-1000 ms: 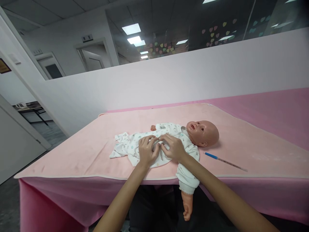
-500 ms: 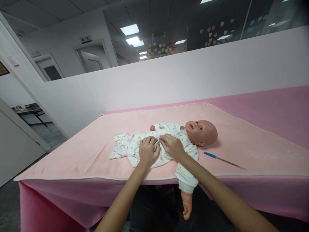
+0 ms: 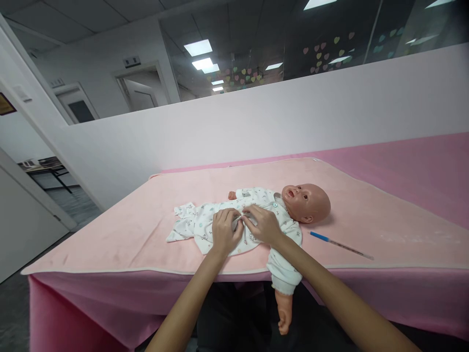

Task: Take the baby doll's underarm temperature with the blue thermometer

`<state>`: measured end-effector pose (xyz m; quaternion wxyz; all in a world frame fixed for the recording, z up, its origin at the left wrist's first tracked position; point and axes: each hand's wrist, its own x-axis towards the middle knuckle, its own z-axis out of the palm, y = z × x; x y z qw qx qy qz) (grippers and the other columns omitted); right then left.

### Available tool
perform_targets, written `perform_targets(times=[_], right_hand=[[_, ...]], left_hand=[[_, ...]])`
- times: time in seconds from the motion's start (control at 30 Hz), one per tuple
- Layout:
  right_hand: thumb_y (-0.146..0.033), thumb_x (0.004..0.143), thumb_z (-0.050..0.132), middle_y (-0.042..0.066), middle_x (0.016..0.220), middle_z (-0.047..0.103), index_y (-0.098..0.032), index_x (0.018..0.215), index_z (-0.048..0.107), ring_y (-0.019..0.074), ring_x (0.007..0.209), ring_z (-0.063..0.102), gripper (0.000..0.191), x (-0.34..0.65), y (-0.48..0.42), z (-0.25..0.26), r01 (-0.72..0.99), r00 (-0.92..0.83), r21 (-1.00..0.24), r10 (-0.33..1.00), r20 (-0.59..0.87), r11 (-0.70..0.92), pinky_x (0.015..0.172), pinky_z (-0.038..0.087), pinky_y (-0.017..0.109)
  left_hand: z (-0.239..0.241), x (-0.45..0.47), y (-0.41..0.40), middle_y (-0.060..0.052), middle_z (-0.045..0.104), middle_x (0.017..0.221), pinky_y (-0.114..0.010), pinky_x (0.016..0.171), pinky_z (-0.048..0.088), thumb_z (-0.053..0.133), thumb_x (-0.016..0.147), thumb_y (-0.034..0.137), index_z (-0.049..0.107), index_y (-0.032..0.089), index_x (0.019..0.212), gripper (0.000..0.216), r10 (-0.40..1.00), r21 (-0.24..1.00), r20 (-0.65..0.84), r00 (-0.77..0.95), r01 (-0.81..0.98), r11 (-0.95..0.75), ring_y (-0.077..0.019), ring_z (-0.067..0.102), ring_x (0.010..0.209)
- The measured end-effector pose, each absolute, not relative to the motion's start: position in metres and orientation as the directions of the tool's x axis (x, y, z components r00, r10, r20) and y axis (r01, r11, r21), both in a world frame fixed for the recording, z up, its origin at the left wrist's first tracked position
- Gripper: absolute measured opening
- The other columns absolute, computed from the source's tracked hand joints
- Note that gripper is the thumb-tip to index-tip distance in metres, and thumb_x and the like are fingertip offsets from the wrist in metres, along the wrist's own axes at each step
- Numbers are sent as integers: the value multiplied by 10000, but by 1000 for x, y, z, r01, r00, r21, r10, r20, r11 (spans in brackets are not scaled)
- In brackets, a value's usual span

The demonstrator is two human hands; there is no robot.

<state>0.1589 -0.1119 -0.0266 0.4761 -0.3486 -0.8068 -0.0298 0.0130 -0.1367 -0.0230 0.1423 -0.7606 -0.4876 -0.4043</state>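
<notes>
A baby doll (image 3: 307, 202) lies on its back on a pink blanket (image 3: 128, 230), head to the right, dressed in a white printed romper (image 3: 198, 222). One doll arm hangs over the table's near edge. My left hand (image 3: 224, 231) and my right hand (image 3: 263, 224) rest on the doll's belly. Both pinch the romper's front opening, fingertips almost touching. The fingers of each are curled onto the cloth.
A thin thermometer with a blue end (image 3: 340, 244) lies on the blanket right of the doll. A darker pink cloth (image 3: 421, 166) covers the table to the right. A white partition wall (image 3: 256, 122) stands behind; doors lie far left.
My hands have stayed on the romper's front, fingers shifting slightly closer together at the opening. The view barely moved.
</notes>
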Motion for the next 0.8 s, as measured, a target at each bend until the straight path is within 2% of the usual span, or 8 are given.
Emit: perform_targets(times=[0.13,0.5,0.8], right_hand=[[-236,849,454,16,764,601,-190,805,555,113,654,557,119,159,-113,-26,618,-309,-253,526,792,744,574,373,215],[-286,903,392,26,750,606,-185,842,558,116,636,556,204,159,-111,-28,650,-302,-241,535,789,721,558,354,212],[-288,899,412,16,747,613,-188,835,560,113,647,565,190,158,-110,-30,665,-295,-237,540,788,708,551,347,210]], left_hand=[[-23,13,-137,-33,605,892,-340,773,360,489,797,214,536,200,857,78,630,179,751,198,858,-482,-192,514,847],[-25,12,-136,-28,622,870,-337,786,353,469,825,229,545,196,858,90,610,174,765,209,844,-507,-177,528,835],[-25,11,-135,-22,630,871,-364,852,318,460,815,206,537,198,863,92,615,168,759,215,848,-503,-178,544,837]])
